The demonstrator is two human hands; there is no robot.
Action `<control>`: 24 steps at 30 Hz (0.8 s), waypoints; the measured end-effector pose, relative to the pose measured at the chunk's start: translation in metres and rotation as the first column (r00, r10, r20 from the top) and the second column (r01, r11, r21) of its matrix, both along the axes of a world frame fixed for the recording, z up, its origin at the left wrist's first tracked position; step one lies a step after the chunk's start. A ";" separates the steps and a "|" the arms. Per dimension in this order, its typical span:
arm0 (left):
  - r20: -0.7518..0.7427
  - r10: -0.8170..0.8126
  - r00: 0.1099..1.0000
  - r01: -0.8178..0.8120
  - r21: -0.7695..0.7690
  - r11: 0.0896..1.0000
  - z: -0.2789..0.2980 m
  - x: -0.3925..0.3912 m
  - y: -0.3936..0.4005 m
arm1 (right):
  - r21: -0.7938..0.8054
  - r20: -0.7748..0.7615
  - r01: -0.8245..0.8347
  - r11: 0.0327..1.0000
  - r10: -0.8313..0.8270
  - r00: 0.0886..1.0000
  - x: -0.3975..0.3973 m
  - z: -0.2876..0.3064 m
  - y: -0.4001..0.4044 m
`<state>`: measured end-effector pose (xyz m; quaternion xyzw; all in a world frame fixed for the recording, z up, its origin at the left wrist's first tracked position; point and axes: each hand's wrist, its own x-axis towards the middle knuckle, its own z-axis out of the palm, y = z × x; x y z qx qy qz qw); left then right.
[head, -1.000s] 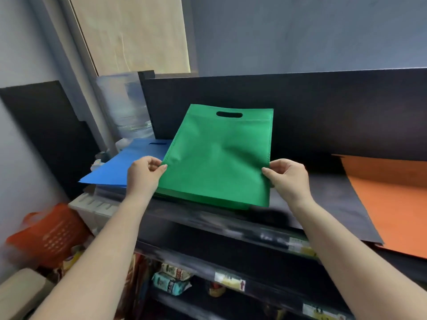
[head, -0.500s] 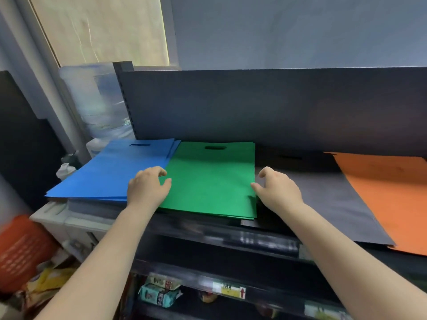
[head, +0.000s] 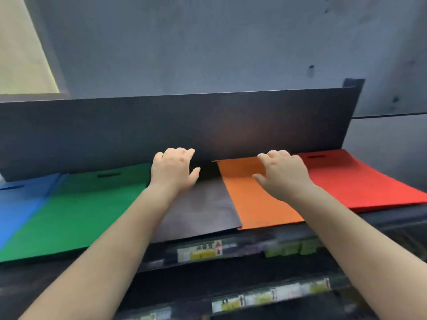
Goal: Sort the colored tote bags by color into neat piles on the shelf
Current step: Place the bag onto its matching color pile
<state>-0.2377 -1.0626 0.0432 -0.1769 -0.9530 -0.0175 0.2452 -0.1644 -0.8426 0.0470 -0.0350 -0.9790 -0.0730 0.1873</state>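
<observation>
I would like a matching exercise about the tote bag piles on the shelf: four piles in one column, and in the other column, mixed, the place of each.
Piles:
1. green pile
2. black pile
3. orange pile
4. red pile

Places:
A. farthest right of the four
B. under the right hand
C. between the blue pile and the black one
D. under the left hand

Pairs: 1-C, 2-D, 3-B, 4-A

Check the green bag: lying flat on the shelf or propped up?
Flat. The green bag lies spread on the shelf between the blue pile and black pile, handle cutout rearward.
</observation>
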 end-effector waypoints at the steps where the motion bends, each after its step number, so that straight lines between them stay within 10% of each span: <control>1: 0.002 -0.051 0.999 0.051 0.008 0.999 0.002 0.004 0.027 | 0.017 0.003 0.039 0.999 -0.039 0.999 0.012 0.003 0.023; 24: 0.002 -0.782 0.624 0.781 -0.057 0.622 0.006 0.203 0.548 | 0.116 0.085 0.797 0.593 -0.805 0.587 0.339 0.016 0.408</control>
